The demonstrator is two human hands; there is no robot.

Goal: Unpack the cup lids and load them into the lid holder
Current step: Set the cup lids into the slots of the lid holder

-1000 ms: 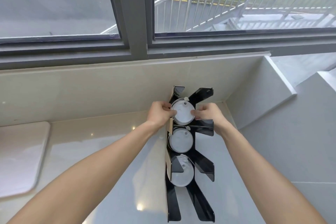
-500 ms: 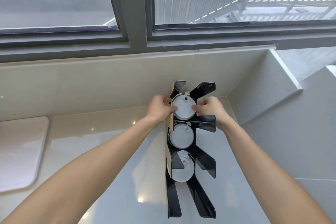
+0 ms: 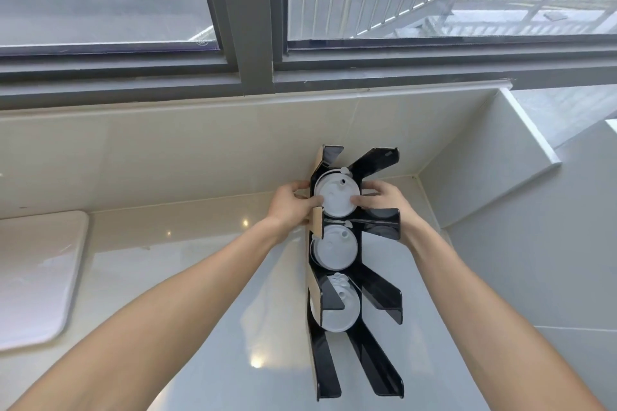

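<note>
a: where do the hands sit?

b: both are at the upper compartment of the black acrylic lid holder with slanted fins (image 3: 384, 297), just right of the frame's centre. the left hand (image 3: 289, 207) comes in from the left side, its thumb lying on the left edge of the top white round plastic cup lid (image 3: 336, 194) and the other fingers curled behind the holder's side. the right hand (image 3: 380, 202) mirrors it, fingertips (image 3: 356, 200) pressed on the lid's right edge. so the lid is pinched between the two hands, neither one spread wide.

a: and the other lids?

b: a second white round lid (image 3: 334, 247) sits in the compartment just below, and a third white lid (image 3: 340, 305) lower still, partly hidden by a black fin. all three face the camera, each with a small sip hole near its upper edge.

a: what is the holder resting on?

b: it stands on a glossy pale surface (image 3: 167, 260) close to the cream tiled back wall (image 3: 167, 157), in the corner toward the right of the frame. a tan strip, cardboard-like, runs down the holder's left edge; i cannot tell what it is.

a: anything else?

b: a white rounded-corner board (image 3: 33, 277) lies at the left edge of the frame, well apart from the holder, and a grey-framed window (image 3: 247, 27) fills the top.
</note>
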